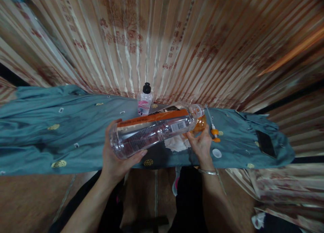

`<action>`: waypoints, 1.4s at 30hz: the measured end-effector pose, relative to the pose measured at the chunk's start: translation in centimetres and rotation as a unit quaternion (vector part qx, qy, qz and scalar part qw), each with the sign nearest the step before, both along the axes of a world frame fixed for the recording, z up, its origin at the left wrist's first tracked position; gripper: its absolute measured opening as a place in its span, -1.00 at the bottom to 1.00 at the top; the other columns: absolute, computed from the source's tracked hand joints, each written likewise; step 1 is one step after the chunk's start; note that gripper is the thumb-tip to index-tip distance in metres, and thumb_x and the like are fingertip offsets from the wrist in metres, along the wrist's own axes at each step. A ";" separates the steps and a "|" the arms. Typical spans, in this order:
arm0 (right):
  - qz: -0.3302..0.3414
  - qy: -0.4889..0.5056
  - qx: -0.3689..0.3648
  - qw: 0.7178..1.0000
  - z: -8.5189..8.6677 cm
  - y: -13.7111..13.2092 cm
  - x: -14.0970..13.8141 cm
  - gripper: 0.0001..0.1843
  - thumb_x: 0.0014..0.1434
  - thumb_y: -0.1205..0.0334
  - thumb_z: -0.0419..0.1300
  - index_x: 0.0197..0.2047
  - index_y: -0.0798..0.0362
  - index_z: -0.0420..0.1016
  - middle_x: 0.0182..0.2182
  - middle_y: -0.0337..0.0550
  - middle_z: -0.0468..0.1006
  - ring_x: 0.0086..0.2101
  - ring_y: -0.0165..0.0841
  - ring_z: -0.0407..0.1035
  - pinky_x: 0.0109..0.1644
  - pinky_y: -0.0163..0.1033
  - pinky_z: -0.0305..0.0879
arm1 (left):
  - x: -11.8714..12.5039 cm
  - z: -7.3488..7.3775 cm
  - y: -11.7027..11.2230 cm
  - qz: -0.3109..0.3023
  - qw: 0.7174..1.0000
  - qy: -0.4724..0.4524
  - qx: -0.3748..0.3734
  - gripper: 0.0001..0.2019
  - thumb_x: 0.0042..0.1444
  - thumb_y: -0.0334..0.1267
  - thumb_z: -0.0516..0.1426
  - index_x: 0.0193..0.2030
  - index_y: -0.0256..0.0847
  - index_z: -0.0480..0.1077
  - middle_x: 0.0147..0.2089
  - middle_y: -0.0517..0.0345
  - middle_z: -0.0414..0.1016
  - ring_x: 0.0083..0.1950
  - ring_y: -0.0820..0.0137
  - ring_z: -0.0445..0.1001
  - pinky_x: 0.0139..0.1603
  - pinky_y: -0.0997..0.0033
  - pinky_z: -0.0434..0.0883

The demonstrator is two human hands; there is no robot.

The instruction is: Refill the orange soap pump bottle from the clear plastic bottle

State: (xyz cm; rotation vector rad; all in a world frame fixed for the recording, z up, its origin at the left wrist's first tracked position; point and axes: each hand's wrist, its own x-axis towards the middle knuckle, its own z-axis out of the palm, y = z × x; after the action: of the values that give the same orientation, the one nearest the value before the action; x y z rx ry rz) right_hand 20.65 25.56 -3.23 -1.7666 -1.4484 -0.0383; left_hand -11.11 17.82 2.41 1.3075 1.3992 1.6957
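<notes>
A large clear plastic bottle [152, 130] with an orange label lies tipped on its side above the table, neck to the right, with a little orange liquid pooled at the neck end. My left hand [115, 155] grips its base from below. My right hand [201, 142] holds it under the neck. Beneath the neck lies a crumpled white cloth or tissue [176, 143]. A white cap [217, 153] rests on the blue-grey tablecloth [63, 135] just right of my right hand.
A small bottle with a black cap and pink label [145, 101] stands behind the big bottle. A thin tool with orange parts [214, 128] lies to the right. A dark phone [265, 143] lies at the far right end. A striped curtain hangs behind.
</notes>
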 end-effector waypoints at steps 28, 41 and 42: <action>0.007 -0.006 -0.019 1.000 0.2 -0.1 0.1 -0.20 0.19 -0.23 0.34 0.32 0.11 0.41 -0.01 0.20 0.79 -0.08 0.09 0.72 0.03 0.10 0.67 | 0.0 0.7 0.1 0.030 0.998 0.039 0.042 0.00 -0.23 0.20 0.64 0.36 -0.01 0.47 0.28 -0.11 0.63 0.23 -0.15 0.72 0.37 -0.29 0.70; 0.004 -0.001 -0.019 1.000 0.1 0.0 0.0 -0.16 0.16 -0.22 0.35 0.34 0.13 0.40 -0.01 0.23 0.78 -0.07 0.12 0.71 0.03 0.14 0.66 | 0.0 0.7 0.1 0.031 0.996 0.055 0.062 -0.02 -0.18 0.23 0.63 0.37 -0.01 0.48 0.22 -0.09 0.67 0.17 -0.08 0.75 0.28 -0.21 0.76; 0.004 0.000 -0.020 1.000 0.1 0.0 0.0 -0.17 0.15 -0.21 0.36 0.33 0.13 0.40 -0.01 0.23 0.78 -0.07 0.13 0.71 0.05 0.15 0.66 | 0.0 0.8 0.1 0.032 0.996 0.056 0.065 -0.02 -0.18 0.23 0.63 0.36 -0.01 0.48 0.21 -0.08 0.67 0.15 -0.07 0.76 0.26 -0.20 0.77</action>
State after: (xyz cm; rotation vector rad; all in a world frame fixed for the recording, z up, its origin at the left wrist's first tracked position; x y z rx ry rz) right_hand 20.69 25.53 -3.13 -1.7934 -1.4648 -0.0046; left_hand -11.16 17.93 3.18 1.4645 1.4271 1.8072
